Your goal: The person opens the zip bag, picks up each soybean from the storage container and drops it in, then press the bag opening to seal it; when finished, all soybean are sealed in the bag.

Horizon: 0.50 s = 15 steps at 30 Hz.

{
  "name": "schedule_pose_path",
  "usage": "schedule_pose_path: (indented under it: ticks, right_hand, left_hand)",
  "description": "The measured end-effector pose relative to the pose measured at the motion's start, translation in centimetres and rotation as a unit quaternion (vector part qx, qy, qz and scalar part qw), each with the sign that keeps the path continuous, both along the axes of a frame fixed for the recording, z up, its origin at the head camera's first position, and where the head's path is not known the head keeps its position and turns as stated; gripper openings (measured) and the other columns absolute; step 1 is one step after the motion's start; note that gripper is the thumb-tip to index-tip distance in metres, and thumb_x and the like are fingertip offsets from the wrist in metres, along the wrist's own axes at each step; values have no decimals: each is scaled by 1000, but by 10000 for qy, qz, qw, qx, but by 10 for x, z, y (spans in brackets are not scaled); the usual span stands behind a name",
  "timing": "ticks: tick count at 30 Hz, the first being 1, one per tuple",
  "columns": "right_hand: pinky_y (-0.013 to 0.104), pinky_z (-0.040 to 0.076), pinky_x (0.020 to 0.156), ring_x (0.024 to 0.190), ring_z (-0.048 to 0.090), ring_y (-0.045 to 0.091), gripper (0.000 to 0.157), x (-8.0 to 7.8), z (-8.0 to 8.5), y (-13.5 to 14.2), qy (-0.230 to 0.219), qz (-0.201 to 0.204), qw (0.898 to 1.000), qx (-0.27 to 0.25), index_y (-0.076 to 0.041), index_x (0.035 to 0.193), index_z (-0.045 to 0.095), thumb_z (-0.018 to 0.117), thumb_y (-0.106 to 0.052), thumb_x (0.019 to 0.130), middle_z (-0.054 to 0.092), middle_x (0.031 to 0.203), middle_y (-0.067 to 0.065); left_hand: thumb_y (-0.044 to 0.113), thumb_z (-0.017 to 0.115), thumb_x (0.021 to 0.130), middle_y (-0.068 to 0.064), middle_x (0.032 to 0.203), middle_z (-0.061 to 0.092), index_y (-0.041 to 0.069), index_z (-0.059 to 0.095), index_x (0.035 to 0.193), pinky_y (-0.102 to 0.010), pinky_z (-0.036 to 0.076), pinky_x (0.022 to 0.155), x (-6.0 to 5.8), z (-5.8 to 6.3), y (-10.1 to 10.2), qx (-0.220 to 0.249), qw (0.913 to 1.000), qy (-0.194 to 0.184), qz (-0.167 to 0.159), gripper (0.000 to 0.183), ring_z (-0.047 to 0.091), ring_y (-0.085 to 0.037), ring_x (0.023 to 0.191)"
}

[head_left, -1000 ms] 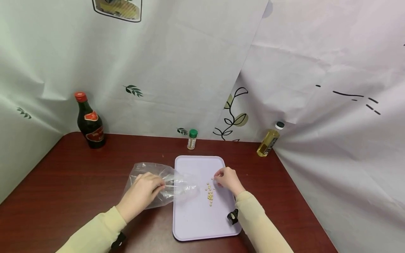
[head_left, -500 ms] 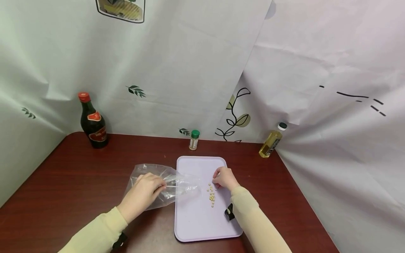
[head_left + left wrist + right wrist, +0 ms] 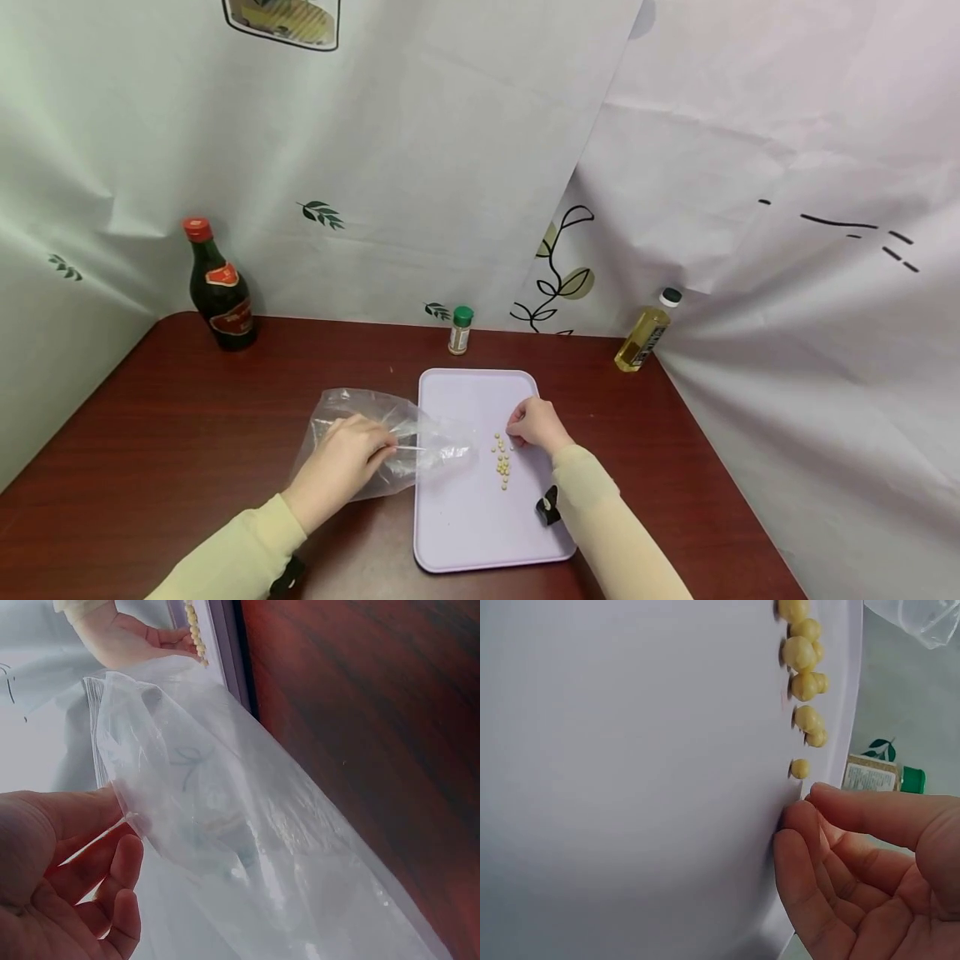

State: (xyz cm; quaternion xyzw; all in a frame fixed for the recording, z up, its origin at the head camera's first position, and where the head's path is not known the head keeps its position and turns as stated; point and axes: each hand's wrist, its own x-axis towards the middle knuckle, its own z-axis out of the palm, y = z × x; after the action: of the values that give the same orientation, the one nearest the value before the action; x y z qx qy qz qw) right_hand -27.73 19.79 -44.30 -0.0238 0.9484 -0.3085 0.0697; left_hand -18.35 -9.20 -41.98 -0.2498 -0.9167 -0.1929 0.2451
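Note:
My left hand (image 3: 347,454) pinches the edge of a clear plastic bag (image 3: 225,802), which spreads from the table onto the left side of a pale purple tray (image 3: 465,533). A line of round, pale yellow soybeans (image 3: 503,468) lies on the tray, right of the bag. Over the far end of that line is my right hand (image 3: 537,423). In the right wrist view its thumb and forefinger meet at the tips, low over the tray, with a sliver of a soybean (image 3: 808,797) just showing between them. Another soybean (image 3: 800,769) lies close by the fingertips.
Behind the tray stands a small green-capped seasoning jar (image 3: 461,331). A dark red-capped bottle (image 3: 222,287) is at the back left of the brown table (image 3: 187,417), and an oil bottle (image 3: 643,335) at the back right. Patterned white sheeting (image 3: 420,167) hangs behind.
My right fingers have closed in on the soybean at the far end of the line, which no longer shows on the tray in the head view. The left hand and bag stay nearly still.

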Motion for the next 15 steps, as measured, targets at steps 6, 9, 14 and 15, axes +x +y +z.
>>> schedule_pose_path:
  ticks: [6, 9, 14, 15]
  right_hand:
    - [22, 40, 47, 47, 48, 9, 11, 5, 0, 5, 157, 35, 9999, 5, -5, 66, 64, 71, -2, 74, 54, 49, -2]
    - [23, 40, 48, 48, 48, 9, 11, 9, 0, 5, 184, 115, 9997, -97, -6, 69, 64, 71, -5, 76, 54, 51, -1]
    - [24, 42, 49, 47, 50, 9, 9, 16, 4, 0, 238, 417, 9980, -399, -6, 72, 65, 72, -6, 79, 58, 56, 4]
    - [24, 43, 49, 48, 51, 10, 9, 17, 5, -1, 233, 475, 9976, -448, -6, 73, 66, 72, -7, 79, 59, 57, 5]
  left_hand:
    - [9, 80, 72, 2, 79, 70, 13, 71, 77, -39, 46, 73, 1, 0, 2, 6, 10000, -81, 53, 11, 61, -17, 81]
    - [9, 80, 73, 2, 79, 70, 13, 71, 77, -39, 47, 72, 2, -1, 3, -15, 10000, -49, 74, 11, 61, -17, 82]
    - [8, 80, 72, 1, 79, 70, 12, 71, 77, -40, 47, 72, 2, -2, 4, 52, 9999, -8, 100, 11, 62, -18, 82]
    - [8, 80, 72, 1, 78, 70, 12, 71, 76, -40, 47, 71, 1, -2, 4, 78, 9999, -2, 105, 11, 62, -18, 81]
